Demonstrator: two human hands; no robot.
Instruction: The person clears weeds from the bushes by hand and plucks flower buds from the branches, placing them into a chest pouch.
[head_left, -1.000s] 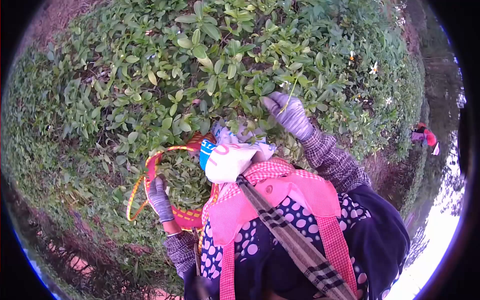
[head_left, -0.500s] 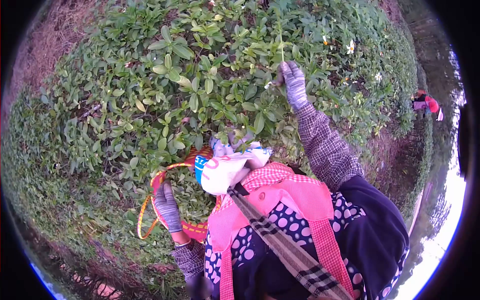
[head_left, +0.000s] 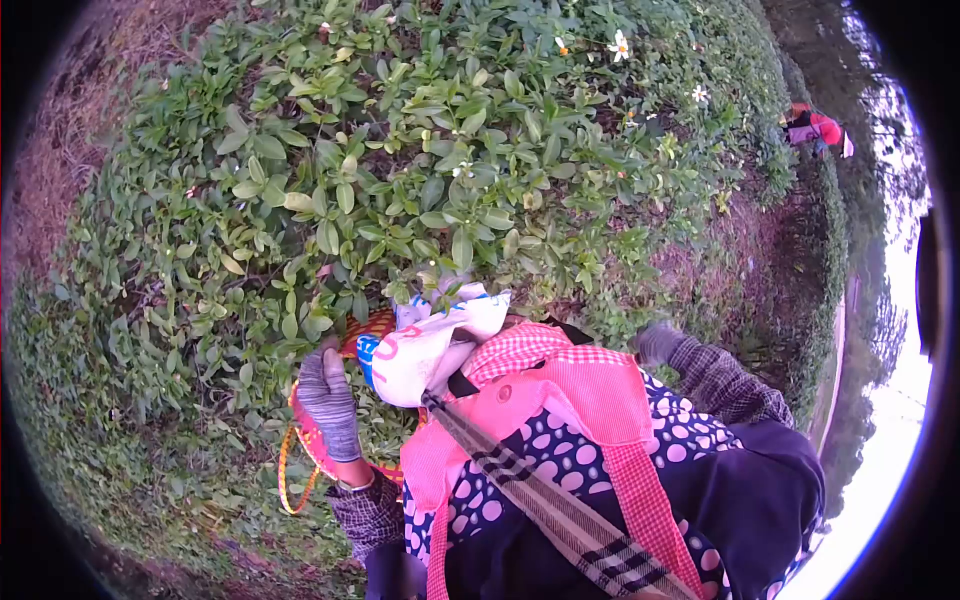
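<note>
My left hand (head_left: 328, 405), in a grey striped glove, is over the rim of a red and yellow woven basket (head_left: 308, 440), its fingers stretched out close together. I see nothing in its grasp. My right hand (head_left: 658, 345), gloved too, hovers low beside the bush at my right side. It is blurred and its fingers are hard to make out. A white plastic bag (head_left: 415, 362) with blue and pink print sits at my chest, between the basket and my pink checked apron (head_left: 590, 395). Just ahead of the bag lies the leafy green bush (head_left: 400, 180).
White flowers (head_left: 619, 46) stand out of the foliage at the upper right. Another person (head_left: 822, 130) in red is farther off along the hedge. Dry brown ground (head_left: 75, 150) borders the leaves on the left. A plaid strap (head_left: 540, 490) crosses my front.
My right hand has let go of the thin stem it held up in the bush and come back down to my right side. My left hand moved slightly upward along the basket. The view has shifted.
</note>
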